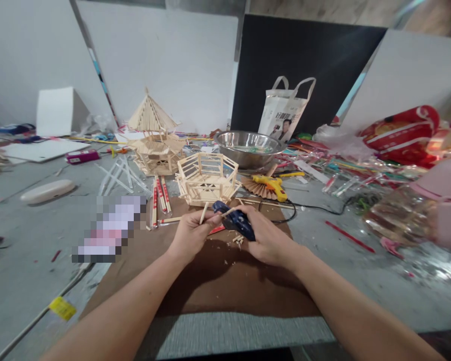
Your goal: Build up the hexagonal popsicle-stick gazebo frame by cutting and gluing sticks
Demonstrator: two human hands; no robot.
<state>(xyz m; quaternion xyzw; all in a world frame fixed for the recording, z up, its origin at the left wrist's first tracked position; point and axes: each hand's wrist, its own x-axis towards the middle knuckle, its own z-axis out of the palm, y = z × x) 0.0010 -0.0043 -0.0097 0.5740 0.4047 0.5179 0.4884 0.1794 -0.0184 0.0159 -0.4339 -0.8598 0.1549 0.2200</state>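
Note:
My left hand [190,235] is closed on a thin wooden stick [204,212], which pokes up between thumb and fingers. My right hand [268,235] is wrapped round a dark blue hand tool [240,224]; its exact kind is hard to make out. The tool's front end meets the fingertips of my left hand, where a light strip of wood crosses it. Short cut stick pieces [238,240] lie just below the tool on a brown mat [210,286]. Right behind my hands stands a low many-sided stick frame [206,180] with railings.
A stick pavilion [154,135] with a pointed roof stands behind left, a steel bowl [250,150] behind right. A yellow glue gun [270,186] trails a black cable. Red-wrapped chopsticks [160,195], a blurred phone [110,230] and a pink-lidded jug [406,215] flank the mat.

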